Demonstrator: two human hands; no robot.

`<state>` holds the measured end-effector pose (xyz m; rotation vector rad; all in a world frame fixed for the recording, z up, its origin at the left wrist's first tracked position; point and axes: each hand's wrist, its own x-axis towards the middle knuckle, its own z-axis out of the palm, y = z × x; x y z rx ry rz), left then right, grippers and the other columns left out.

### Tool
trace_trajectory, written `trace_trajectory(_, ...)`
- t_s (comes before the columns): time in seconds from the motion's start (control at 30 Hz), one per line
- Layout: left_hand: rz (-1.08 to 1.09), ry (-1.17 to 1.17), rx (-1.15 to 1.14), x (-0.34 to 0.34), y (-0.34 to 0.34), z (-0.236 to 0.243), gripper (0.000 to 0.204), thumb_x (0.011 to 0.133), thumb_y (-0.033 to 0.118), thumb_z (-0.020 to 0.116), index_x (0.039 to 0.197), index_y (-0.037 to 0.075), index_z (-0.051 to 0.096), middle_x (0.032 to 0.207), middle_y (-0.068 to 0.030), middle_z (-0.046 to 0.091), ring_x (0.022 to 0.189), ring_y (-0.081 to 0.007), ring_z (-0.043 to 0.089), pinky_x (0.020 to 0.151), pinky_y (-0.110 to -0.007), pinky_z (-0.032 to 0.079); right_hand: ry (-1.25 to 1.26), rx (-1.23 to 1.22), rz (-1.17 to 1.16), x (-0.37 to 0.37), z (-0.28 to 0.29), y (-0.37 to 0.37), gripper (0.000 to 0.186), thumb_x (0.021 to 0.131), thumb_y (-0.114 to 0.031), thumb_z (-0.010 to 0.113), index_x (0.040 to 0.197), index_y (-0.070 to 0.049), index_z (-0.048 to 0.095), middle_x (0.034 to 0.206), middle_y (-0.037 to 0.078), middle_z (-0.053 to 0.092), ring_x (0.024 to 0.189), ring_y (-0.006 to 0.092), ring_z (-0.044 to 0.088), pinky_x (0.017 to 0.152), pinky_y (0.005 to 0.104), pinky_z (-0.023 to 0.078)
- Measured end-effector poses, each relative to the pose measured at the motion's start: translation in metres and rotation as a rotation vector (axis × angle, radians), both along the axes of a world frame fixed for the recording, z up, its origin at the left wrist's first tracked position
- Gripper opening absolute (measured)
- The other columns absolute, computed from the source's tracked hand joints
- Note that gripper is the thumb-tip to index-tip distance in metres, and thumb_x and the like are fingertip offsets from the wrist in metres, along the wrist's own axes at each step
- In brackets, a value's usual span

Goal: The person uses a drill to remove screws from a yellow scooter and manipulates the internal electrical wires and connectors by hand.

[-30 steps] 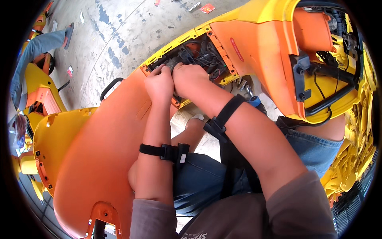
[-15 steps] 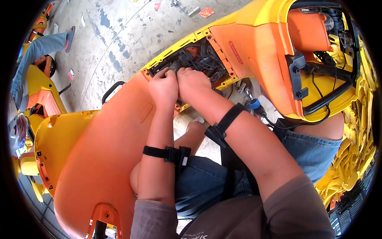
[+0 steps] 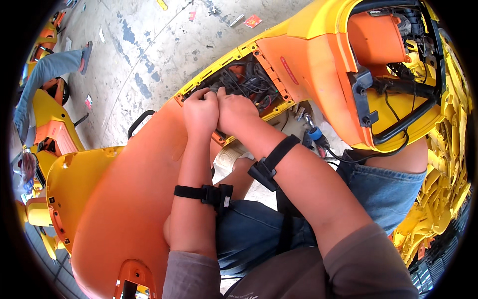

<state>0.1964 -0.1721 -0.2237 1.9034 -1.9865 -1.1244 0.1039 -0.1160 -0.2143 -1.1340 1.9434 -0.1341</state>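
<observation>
An orange and yellow vehicle body, seemingly a scooter's, lies across the view in front of me. Its open compartment has a yellow rim and a tangle of black cables inside. At the compartment's near left end, my left hand is closed, its fingers curled. My right hand presses against it, also closed, with one fingertip poking up near the cables. Whatever the fingers grip is hidden behind the hands.
A power tool with a blue collar and metal socket lies right of my hands, near a black cord. Yellow panels are heaped at the right. Another person's jeans-clad leg shows far left, beside another yellow-orange vehicle. Scraps litter the concrete floor.
The whole view has shifted slightly. My hands stay together at the compartment's near left end; the right hand's fingers have moved a little, and one fingertip now shows more clearly.
</observation>
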Motion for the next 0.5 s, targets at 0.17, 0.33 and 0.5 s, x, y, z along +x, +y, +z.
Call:
trace_trajectory(0.17, 0.024, -0.006, 0.015, -0.003, -0.001, 0.006, 0.039, 0.086, 0.026, 0.059, 0.109, 0.0, 0.078, 0.092, -0.0265, 0.075, 0.088, -0.0335, 0.076, 0.084, -0.039, 0.058, 0.005, 0.017, 0.06, -0.003, 0.002, -0.002, 0.044, 0.095, -0.015, 0.055, 0.132, 0.008, 0.051, 0.107, 0.023, 0.075, 0.103, 0.0315, 0.075, 0.084, 0.041, 0.061)
trace_trajectory(0.33, -0.008, -0.045, -0.004, -0.008, -0.008, 0.006, 0.038, 0.086, 0.025, 0.06, 0.107, 0.001, 0.079, 0.089, -0.0236, 0.076, 0.083, -0.0299, 0.074, 0.08, -0.038, 0.057, -0.017, 0.019, 0.002, -0.005, 0.004, -0.004, 0.04, 0.095, -0.016, 0.055, 0.127, 0.008, 0.054, 0.107, 0.023, 0.075, 0.102, 0.0318, 0.075, 0.083, 0.0418, 0.061)
trace_trajectory(0.5, -0.003, -0.036, -0.018, -0.004, -0.013, 0.003, 0.035, 0.088, 0.025, 0.061, 0.106, 0.002, 0.08, 0.082, -0.0193, 0.076, 0.074, -0.0215, 0.072, 0.074, -0.035, 0.055, -0.05, 0.014, -0.041, -0.002, 0.002, -0.007, 0.038, 0.092, -0.019, 0.058, 0.121, 0.005, 0.054, 0.109, 0.024, 0.074, 0.105, 0.0354, 0.073, 0.086, 0.0447, 0.06)
